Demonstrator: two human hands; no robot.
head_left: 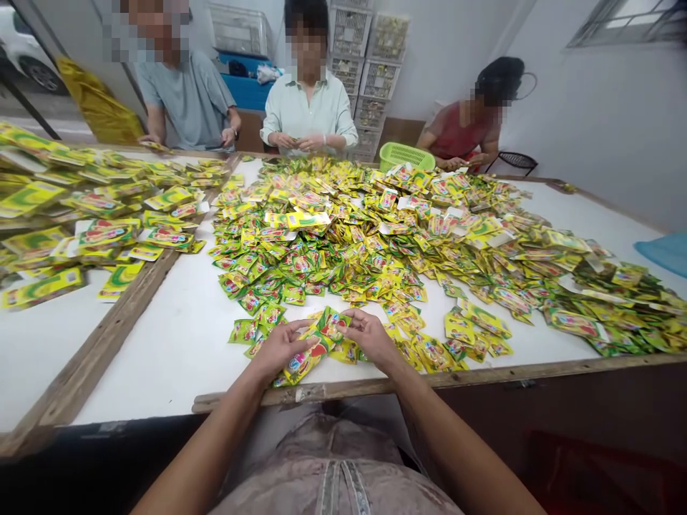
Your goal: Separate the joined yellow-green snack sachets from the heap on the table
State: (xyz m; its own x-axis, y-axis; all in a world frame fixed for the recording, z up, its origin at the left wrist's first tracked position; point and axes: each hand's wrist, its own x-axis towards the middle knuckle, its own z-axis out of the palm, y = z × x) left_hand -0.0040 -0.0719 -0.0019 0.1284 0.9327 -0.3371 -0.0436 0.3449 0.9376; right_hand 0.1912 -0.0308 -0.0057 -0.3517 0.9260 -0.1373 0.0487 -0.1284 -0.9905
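Both of my hands rest on a folded strip of yellow-green foil sachets (pixel 311 348) at the near edge of the white table (pixel 161 343). My left hand (pixel 279 348) grips the strip's lower part, and my right hand (pixel 370 337) pinches its upper part with the fingertips. A few loose sachets lie around both hands. A wide heap of similar sachets (pixel 343 243) spreads just beyond them, reaching toward the far and right sides of the table.
A wooden rail (pixel 429 379) edges the table in front of me. A second table with larger sachets (pixel 96 229) stands to the left. Three co-workers (pixel 308 107) handle sachets across the table, near a green basket (pixel 406 157) and stacked white crates (pixel 348 64).
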